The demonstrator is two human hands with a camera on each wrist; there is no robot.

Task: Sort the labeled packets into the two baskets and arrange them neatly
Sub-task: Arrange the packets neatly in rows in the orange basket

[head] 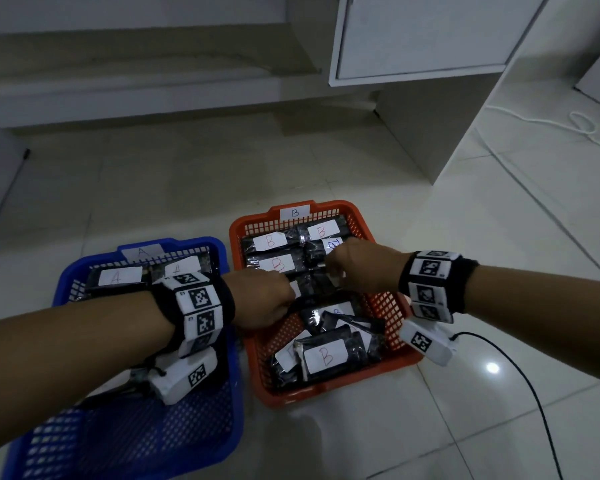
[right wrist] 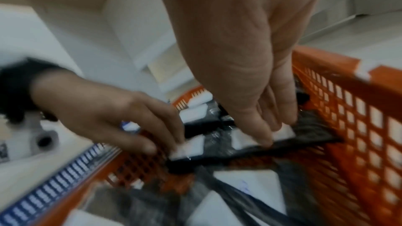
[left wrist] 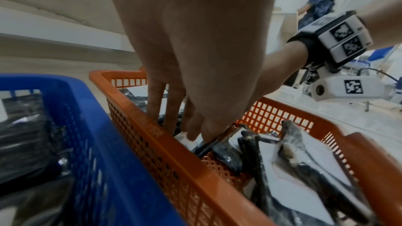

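An orange basket (head: 326,205) labelled B sits on the floor, right of a blue basket (head: 66,275) labelled A. Both hands reach into the orange basket's middle. A black packet (head: 312,285) with a white label lies crosswise between them. My left hand (head: 267,299) pinches its left end, and my right hand (head: 354,268) pinches its right end. In the right wrist view the packet (right wrist: 217,145) hangs just above the mesh floor, with fingertips (right wrist: 269,141) on its label. Several B packets (head: 274,244) lie at the far end, more (head: 326,355) at the near end. A packets (head: 118,277) lie in the blue basket.
A white cabinet (head: 430,39) stands behind the baskets. A black cable (head: 534,393) trails over the tiles at the right, and a white cord (head: 582,126) lies farther back. Another person (left wrist: 319,2) stands in the background of the left wrist view.
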